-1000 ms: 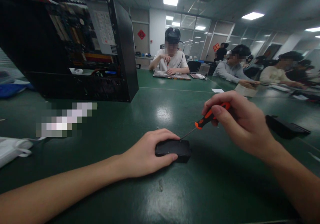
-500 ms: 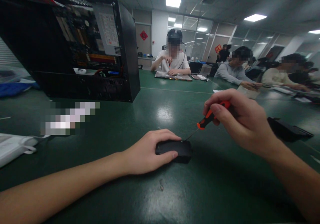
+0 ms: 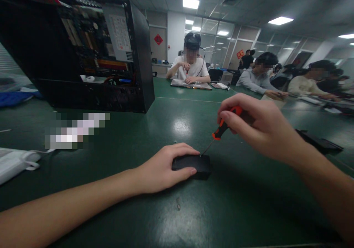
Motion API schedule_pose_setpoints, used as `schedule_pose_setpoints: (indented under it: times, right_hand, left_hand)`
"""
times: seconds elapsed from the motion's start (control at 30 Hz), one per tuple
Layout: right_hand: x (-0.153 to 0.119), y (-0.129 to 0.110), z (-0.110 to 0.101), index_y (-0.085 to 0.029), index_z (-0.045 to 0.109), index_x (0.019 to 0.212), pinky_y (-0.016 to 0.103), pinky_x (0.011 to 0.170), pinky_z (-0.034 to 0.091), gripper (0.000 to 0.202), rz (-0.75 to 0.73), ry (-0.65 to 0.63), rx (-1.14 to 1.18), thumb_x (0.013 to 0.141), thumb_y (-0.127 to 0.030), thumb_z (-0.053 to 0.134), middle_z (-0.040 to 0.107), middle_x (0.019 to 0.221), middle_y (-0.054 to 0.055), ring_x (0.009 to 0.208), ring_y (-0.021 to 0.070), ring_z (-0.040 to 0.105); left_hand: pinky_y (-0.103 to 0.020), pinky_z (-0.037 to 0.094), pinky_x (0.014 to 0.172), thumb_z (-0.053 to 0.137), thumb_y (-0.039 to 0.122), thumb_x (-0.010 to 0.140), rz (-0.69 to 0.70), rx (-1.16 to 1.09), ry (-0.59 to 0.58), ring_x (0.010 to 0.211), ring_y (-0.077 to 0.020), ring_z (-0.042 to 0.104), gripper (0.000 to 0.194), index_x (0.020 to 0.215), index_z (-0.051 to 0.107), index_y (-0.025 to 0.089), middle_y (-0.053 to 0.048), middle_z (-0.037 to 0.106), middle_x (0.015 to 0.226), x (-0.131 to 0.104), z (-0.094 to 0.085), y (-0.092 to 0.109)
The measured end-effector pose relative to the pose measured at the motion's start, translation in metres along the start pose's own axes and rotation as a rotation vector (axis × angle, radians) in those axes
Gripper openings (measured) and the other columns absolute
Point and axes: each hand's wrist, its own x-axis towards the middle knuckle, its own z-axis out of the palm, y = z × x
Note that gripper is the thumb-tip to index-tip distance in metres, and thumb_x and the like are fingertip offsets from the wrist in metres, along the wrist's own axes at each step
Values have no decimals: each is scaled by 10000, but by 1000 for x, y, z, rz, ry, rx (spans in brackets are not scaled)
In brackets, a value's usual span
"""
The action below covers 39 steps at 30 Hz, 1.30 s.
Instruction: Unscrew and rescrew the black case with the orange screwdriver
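A small black box-shaped part [image 3: 190, 163] lies on the green table [image 3: 177, 215]. My left hand [image 3: 163, 168] grips it from the left, thumb on the near side and fingers along the far side. My right hand [image 3: 249, 124] holds a red and black screwdriver [image 3: 220, 129] by its handle, between thumb and fingers. The screwdriver slants down to the left, and its thin tip meets the part's far upper edge, near my left fingertips. Whether the tip sits in a screw is too small to tell.
An open black computer case [image 3: 110, 93] stands at the back left. A white device [image 3: 18, 163] lies at the left edge, a black part [image 3: 320, 141] at the right. Several people sit beyond, one person [image 3: 190, 69] opposite.
My right hand has shifted left and slightly up, and the screwdriver now stands somewhat steeper, with its tip still at the part. My left hand and the black part look nearly unmoved.
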Motion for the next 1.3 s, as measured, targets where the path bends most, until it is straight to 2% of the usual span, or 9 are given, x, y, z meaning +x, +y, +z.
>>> schedule_pose_setpoints:
  times: [0.23,0.53,0.67,0.77,0.87,0.97,1.03,1.17,1.3]
  right_hand:
    - [37,-3,9,-200,680,853,288,590,382,254,-46,12,-216,964,-429,692,653,658,-9,576,136,576]
    - [53,18,34,-184,670,833,285,571,271,326,-15,69,-396,997,-460,612,554,616,-2,543,124,456]
    - [50,9,13,-178,688,852,276,577,312,232,-76,-113,-318,969,-373,645,585,627,-11,542,111,473]
    - [46,-1,-10,-169,711,981,254,617,389,130,-157,-314,-155,960,-235,602,691,775,13,645,122,576]
    - [43,-8,-30,-173,722,1056,239,683,462,190,-211,-504,23,940,-172,572,746,962,36,810,144,657]
    - [39,-13,-38,-207,744,1056,224,683,483,226,-207,-654,121,925,-150,569,756,1000,10,844,139,677]
    - [37,-17,-35,-221,752,1044,218,640,465,188,-185,-639,84,938,-187,601,753,936,-8,776,125,666]
    - [35,-22,-17,-195,754,991,243,589,414,193,-156,-426,-103,1002,-316,604,730,808,-3,651,112,613]
    - [33,-26,-10,-169,715,1172,271,740,452,258,-260,-358,-128,956,-155,575,747,1046,50,868,156,660]
  left_hand:
    - [-377,522,1019,722,306,949,23,44,-8,1154,-236,679,374,1316,691,244,-44,717,1276,1,-1,-2]
    - [-351,487,1069,711,298,964,19,21,-6,1195,-217,662,384,1343,688,243,-44,692,1307,0,0,-1]
    - [-354,479,1072,715,294,963,10,22,-22,1196,-221,657,387,1346,687,242,-42,692,1309,1,0,-1]
    - [-354,483,1055,715,289,961,5,22,-30,1182,-226,657,374,1330,693,229,-46,702,1284,2,-2,0]
    - [-333,486,1029,713,285,963,21,18,-40,1163,-217,661,363,1320,696,221,-43,702,1269,3,-3,1]
    - [-308,484,1015,706,282,970,39,13,-52,1145,-199,665,352,1315,695,216,-35,701,1259,3,-3,1]
    - [-299,479,1022,708,283,969,39,11,-54,1151,-195,663,356,1316,692,209,-35,698,1267,4,-3,0]
    - [-295,476,1032,721,296,959,22,10,-85,1158,-195,668,389,1335,682,206,-32,703,1289,4,-8,0]
    - [-299,487,1016,725,255,937,-19,37,-132,1149,-203,676,374,1310,706,226,-12,730,1261,6,-23,3]
